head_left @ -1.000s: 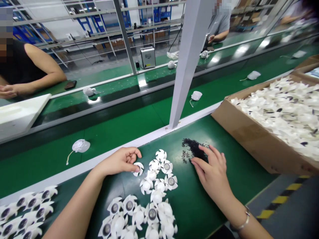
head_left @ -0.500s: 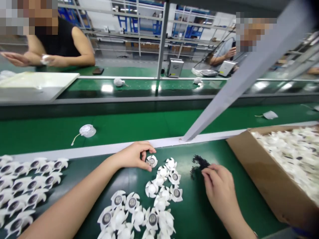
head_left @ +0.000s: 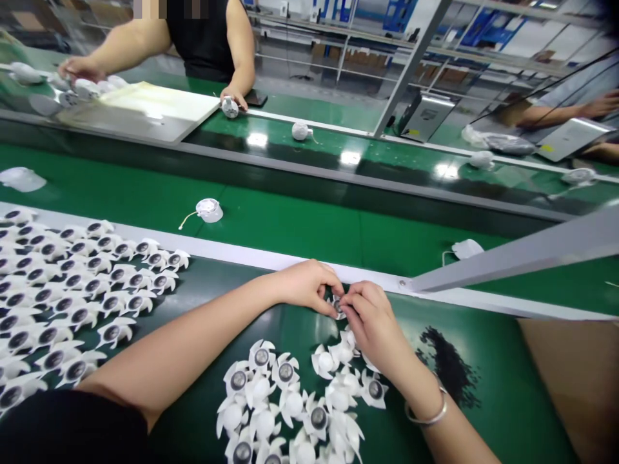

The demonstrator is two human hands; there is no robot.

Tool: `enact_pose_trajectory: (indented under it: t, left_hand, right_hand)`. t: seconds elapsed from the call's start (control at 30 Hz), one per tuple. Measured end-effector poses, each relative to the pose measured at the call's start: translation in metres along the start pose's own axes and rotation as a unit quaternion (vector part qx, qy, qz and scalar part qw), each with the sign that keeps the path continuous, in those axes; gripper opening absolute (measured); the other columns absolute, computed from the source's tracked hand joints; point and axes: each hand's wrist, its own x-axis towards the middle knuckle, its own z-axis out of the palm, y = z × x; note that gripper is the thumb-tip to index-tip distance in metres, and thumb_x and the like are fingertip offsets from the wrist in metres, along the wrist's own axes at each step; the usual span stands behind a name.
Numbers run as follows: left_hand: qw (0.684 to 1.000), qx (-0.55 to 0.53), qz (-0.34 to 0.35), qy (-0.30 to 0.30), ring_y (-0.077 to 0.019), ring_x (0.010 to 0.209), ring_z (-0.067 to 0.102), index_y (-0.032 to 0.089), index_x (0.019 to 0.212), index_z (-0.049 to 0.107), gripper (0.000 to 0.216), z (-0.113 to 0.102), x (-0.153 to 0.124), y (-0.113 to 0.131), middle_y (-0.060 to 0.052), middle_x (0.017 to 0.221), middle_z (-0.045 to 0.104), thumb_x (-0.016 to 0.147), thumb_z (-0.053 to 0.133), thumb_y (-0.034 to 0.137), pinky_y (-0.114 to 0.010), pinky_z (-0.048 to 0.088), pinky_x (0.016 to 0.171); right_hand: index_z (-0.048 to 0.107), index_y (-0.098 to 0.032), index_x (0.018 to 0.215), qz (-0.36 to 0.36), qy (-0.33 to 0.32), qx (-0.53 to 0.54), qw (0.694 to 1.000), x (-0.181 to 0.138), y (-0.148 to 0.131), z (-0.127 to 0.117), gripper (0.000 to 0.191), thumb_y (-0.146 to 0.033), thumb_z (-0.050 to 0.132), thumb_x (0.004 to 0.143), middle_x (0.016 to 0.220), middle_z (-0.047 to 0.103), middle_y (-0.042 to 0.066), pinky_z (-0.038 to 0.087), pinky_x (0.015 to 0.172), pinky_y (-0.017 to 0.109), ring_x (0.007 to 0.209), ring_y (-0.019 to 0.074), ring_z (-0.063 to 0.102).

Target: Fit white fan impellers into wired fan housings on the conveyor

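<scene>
Near the white rail, my left hand [head_left: 309, 287] curls its fingers around a small white fan wheel [head_left: 338, 307] with a dark round centre. My right hand [head_left: 370, 316], a bangle on its wrist, meets it there, thumb and fingertips pinched at that centre; whatever they pinch is hidden. Below both hands lies a loose cluster of white fan wheels [head_left: 293, 405], some with the dark centre up, others with the smooth cap up. To the right of my right forearm is a spread of tiny black parts [head_left: 449, 367].
Rows of fan wheels [head_left: 80, 316] fill the left of the green table. A cardboard box [head_left: 570, 380] stands at right, beneath a slanting metal post [head_left: 522, 248]. White round housings [head_left: 209, 210] with wires lie on the belt beyond; a co-worker's hand [head_left: 235, 96] holds one opposite.
My right hand has left the black parts and come over to the fan wheel at my left hand. The view has tilted and swung left. The co-worker's hands have moved apart.
</scene>
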Motion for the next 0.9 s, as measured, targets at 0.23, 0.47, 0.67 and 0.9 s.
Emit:
enact_pose_trajectory:
  t: [0.23,0.47,0.67,0.9]
  left_hand:
    - [1.000,-0.014,0.002,-0.002,-0.0053,0.058,0.054,0.017,0.089,0.072,0.029,0.000,0.002,-0.001,0.001,0.088,0.062,0.068,0.085,0.033,-0.020,0.044,0.058]
    - [1.000,0.004,-0.016,-0.009,-0.0059,0.059,0.056,0.016,0.085,0.070,0.027,-0.001,0.002,0.005,0.002,0.085,0.060,0.068,0.084,0.031,-0.021,0.041,0.056]
    - [0.999,0.025,-0.026,-0.009,-0.0065,0.060,0.055,0.017,0.083,0.070,0.025,-0.001,0.004,0.009,0.003,0.084,0.062,0.066,0.085,0.028,-0.021,0.041,0.057]
    - [0.999,0.025,-0.029,-0.004,-0.0062,0.060,0.055,0.017,0.084,0.071,0.027,-0.001,0.003,0.008,0.002,0.086,0.065,0.065,0.085,0.028,-0.020,0.040,0.057]
  right_hand:
    - [0.063,-0.018,0.093,-0.022,0.014,-0.019,0.999,-0.001,0.004,0.003,0.011,-0.013,0.053,0.094,0.097,0.056,0.008,0.047,0.084,0.040,0.096,0.0218,0.052]
    - [0.063,-0.016,0.094,-0.037,0.002,-0.037,0.999,-0.002,0.002,0.002,0.009,-0.012,0.056,0.092,0.098,0.057,0.009,0.047,0.087,0.042,0.100,0.0237,0.052]
    - [0.067,-0.016,0.099,-0.082,-0.027,-0.082,0.993,-0.006,-0.002,-0.008,0.014,-0.012,0.056,0.091,0.096,0.061,0.009,0.047,0.088,0.045,0.102,0.0253,0.054]
    - [0.070,-0.019,0.103,-0.122,-0.004,-0.048,0.991,-0.011,0.010,-0.023,0.021,-0.012,0.064,0.084,0.086,0.065,0.005,0.049,0.084,0.041,0.093,0.0221,0.060]
